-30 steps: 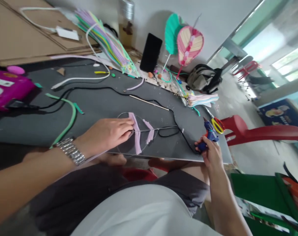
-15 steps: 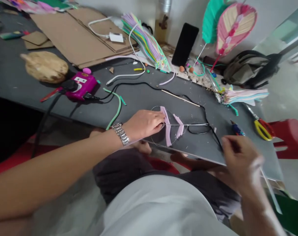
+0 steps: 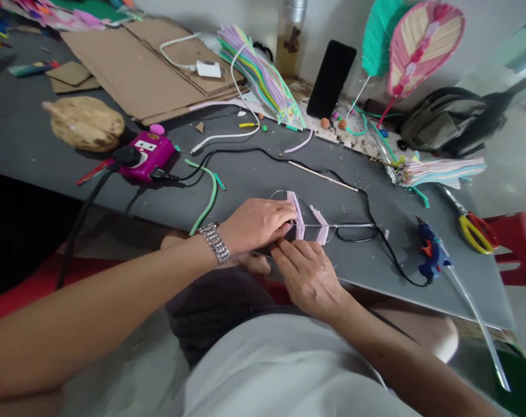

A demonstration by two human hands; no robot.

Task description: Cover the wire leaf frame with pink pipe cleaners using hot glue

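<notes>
At lower centre of the frame, the left hand (image 3: 256,226) curls over lilac strips (image 3: 295,208) set across a wire hoop (image 3: 282,191), which lies on a grey board (image 3: 375,272). The right hand (image 3: 308,275), fingers loosely spread, meets the strips' lower ends; whether it grips them cannot be told. Pressing from both sides would keep the strips square on the wire. At upper centre, a glass jar (image 3: 291,35) holds something brown (image 3: 292,39); at upper right sits a backpack (image 3: 451,121).
</notes>
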